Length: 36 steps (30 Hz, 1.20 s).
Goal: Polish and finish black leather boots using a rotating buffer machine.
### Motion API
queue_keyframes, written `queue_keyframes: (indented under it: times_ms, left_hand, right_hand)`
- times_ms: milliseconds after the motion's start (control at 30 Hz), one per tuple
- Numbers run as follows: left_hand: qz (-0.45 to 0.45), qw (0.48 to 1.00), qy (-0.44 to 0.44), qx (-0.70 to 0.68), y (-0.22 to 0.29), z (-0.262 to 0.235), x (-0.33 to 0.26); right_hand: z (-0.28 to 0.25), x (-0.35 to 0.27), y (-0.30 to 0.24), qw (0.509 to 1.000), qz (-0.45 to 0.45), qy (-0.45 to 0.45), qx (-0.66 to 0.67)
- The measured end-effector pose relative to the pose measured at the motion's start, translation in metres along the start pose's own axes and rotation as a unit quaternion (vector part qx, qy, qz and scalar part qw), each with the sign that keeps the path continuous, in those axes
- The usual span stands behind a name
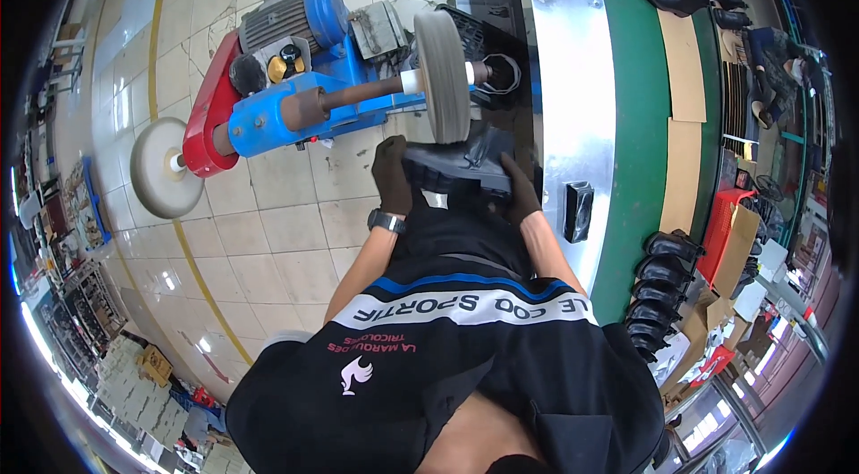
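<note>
A black leather shoe (pixel 483 172) lies sideways between my two hands, just beneath the near edge of a grey buffing wheel (pixel 443 80). My left hand (pixel 391 174), in a dark brown glove, grips the shoe's left end. Around the right end close the fingers of my right hand (pixel 522 190), gloved the same way. The wheel's lower rim meets or almost meets the shoe's upper; I cannot tell whether they touch. The wheel sits on the shaft of a blue polishing machine (pixel 268 121).
A second, pale wheel (pixel 165 168) is at the machine's left end, by a red belt guard (pixel 212 107). To my right runs a metal ledge (pixel 577 98) with a small black block (pixel 578 212), then a green bench surface (pixel 626 116). Black shoes (pixel 662 282) stand in rows beyond.
</note>
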<state>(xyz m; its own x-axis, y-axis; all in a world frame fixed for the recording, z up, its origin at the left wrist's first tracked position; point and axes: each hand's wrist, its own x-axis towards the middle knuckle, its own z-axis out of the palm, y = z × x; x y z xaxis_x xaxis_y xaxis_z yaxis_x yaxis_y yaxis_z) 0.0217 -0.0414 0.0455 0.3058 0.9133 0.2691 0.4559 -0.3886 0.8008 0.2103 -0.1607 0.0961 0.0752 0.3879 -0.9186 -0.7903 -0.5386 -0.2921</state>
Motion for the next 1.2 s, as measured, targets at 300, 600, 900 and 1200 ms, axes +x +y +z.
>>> queue_keyframes:
  times_ms: [300,600,900,1200]
  left_hand:
    - [-0.217,0.973,0.023,0.079,0.040,-0.016,0.080]
    - [0.022,0.992,-0.074,0.099,0.104,0.002,0.107]
    - [0.184,0.963,-0.182,0.077,0.111,0.031,0.108]
    - [0.359,0.840,-0.403,0.043,0.163,0.016,0.091]
  right_hand:
    - [0.016,0.029,0.024,0.972,0.088,-0.098,0.193]
    - [0.028,0.015,0.050,0.967,-0.012,-0.115,0.225]
    - [0.016,0.047,0.081,0.878,-0.334,-0.071,-0.335]
    - [0.043,-0.024,0.019,0.861,-0.330,-0.128,-0.364]
